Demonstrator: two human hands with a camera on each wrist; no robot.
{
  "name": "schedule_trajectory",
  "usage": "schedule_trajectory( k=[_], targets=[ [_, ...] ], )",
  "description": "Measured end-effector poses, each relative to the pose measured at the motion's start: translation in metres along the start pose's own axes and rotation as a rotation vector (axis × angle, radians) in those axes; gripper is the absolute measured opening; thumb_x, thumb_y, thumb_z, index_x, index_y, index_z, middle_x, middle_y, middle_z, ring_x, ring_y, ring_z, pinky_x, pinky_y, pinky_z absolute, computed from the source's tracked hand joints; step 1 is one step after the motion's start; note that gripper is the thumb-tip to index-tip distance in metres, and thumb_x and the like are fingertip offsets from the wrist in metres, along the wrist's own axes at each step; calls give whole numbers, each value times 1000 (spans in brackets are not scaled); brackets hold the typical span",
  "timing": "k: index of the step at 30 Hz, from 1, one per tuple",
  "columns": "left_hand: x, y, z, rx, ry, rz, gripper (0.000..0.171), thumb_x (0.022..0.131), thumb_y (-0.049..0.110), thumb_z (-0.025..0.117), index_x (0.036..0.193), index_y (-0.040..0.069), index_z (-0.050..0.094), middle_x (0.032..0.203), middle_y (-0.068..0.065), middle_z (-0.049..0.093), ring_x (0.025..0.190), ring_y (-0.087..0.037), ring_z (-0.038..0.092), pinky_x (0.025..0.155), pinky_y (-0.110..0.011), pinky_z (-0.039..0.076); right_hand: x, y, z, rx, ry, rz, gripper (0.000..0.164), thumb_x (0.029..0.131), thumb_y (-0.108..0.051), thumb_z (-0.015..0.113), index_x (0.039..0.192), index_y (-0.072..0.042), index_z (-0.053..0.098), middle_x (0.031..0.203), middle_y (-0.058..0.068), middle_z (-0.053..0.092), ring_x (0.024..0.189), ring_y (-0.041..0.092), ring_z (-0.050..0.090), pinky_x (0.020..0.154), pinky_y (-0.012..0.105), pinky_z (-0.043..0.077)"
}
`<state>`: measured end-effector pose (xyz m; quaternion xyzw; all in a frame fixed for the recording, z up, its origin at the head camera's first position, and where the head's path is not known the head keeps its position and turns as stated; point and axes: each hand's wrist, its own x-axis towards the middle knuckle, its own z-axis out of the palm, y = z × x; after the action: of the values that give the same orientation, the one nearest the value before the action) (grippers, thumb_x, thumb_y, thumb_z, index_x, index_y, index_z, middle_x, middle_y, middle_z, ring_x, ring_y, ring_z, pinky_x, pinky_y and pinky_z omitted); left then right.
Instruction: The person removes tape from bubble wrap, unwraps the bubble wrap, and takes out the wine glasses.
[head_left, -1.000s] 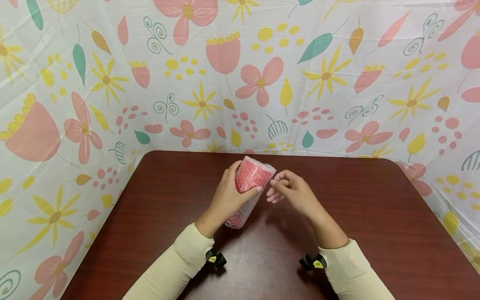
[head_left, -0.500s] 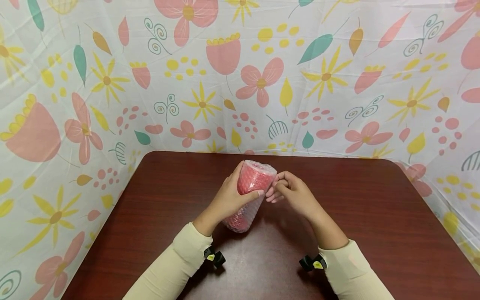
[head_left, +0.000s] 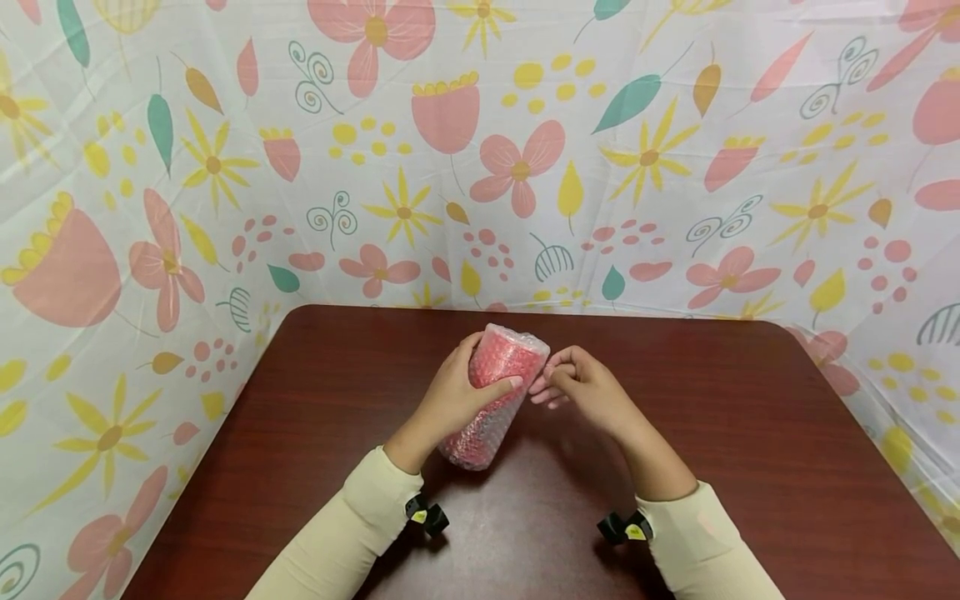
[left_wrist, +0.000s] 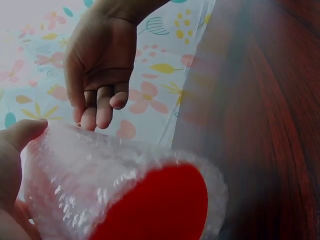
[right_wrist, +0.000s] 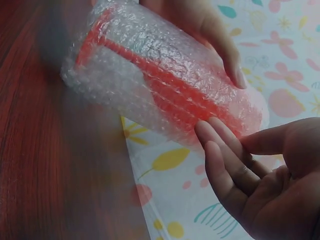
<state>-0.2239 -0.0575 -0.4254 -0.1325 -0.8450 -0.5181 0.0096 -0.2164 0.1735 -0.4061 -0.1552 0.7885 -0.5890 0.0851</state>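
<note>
A red goblet (right_wrist: 175,97) shows through a layer of clear bubble wrap (right_wrist: 107,82); its stem and foot are visible in the right wrist view. My left hand (head_left: 447,392) grips the wrapped goblet round its side, thumb across the front, and keeps it tilted over the table. The red round end (left_wrist: 160,205) faces the left wrist camera. At the bundle's upper right edge, my right hand (head_left: 592,387) has its thumb and index finger together on the wrap, pinching its edge. The other fingers of that hand lie loosely against or beside the wrap.
Under both hands lies a dark reddish-brown wooden table (head_left: 735,433). A white cloth (head_left: 300,150) with flowers and leaves hangs behind it and along the sides. Each cream sleeve carries a small black wrist camera (head_left: 427,515).
The wrapped goblet has tipped and shifted slightly toward me in the left hand. My right hand stays at nearly the same spot by its upper edge.
</note>
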Motion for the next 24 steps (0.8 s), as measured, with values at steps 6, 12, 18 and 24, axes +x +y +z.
schedule_trajectory(
  k=[6, 12, 18, 24],
  targets=[
    [0, -1, 0, 9, -13, -30, 97, 82, 55, 78, 160, 29, 26, 155, -2, 46, 125, -23, 56, 103, -49, 50, 1, 2, -2, -1, 18, -2, 17, 104, -10, 51, 111, 6, 52, 84, 24, 70, 75, 28, 75, 71, 40, 61],
    [-1, -2, 0, -9, -26, -47, 87, 85, 51, 76, 156, 27, 32, 145, -5, 54, 116, -23, 61, 96, -47, 54, 3, 3, -3, 75, -13, 13, 20, 103, -9, 50, 113, 9, 50, 84, 24, 70, 73, 24, 74, 70, 43, 61],
    [-1, -3, 1, -33, -19, -52, 84, 85, 47, 77, 154, 25, 34, 144, -5, 54, 117, -24, 61, 97, -47, 53, 5, 1, -3, 135, -41, 26, 20, 102, -7, 47, 113, 9, 49, 87, 21, 70, 75, 25, 74, 70, 39, 62],
    [0, -3, 1, -69, -17, -72, 84, 85, 44, 77, 153, 21, 34, 143, -9, 53, 117, -27, 60, 96, -48, 54, 7, 1, -1, 151, -41, 14, 19, 103, -9, 52, 112, 8, 49, 85, 15, 70, 74, 22, 74, 71, 40, 62]
  ],
)
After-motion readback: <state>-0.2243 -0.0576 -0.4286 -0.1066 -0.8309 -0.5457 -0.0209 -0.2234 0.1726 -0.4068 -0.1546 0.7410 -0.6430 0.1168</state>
